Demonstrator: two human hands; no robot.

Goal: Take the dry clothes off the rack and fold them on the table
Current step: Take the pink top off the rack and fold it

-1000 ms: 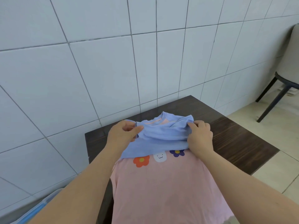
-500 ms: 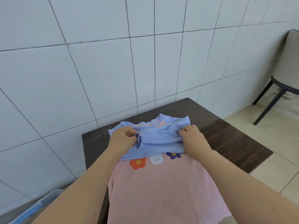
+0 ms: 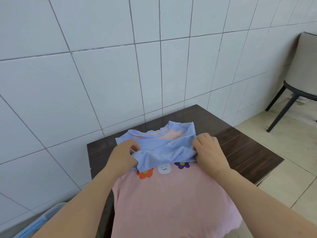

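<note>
**Folding the blue sleeves in on the pink shirt**

A pink shirt [image 3: 171, 203] with blue sleeves [image 3: 163, 152] lay flat on the dark table [image 3: 240, 152], with its bottom part hanging off the near edge. Little flower pictures showed just under the blue part. The left hand [image 3: 122, 158] pinched the blue cloth on its side, fingers curled round it. The right hand [image 3: 210, 154] pinched the blue cloth on the other side too. Both sleeves were pulled in over the chest.

To do this step well, I think the hands should lay the sleeves flat and even, then press out the bumps before letting go. The drying rack was not in view, so how many clothes were left could not be told
</note>
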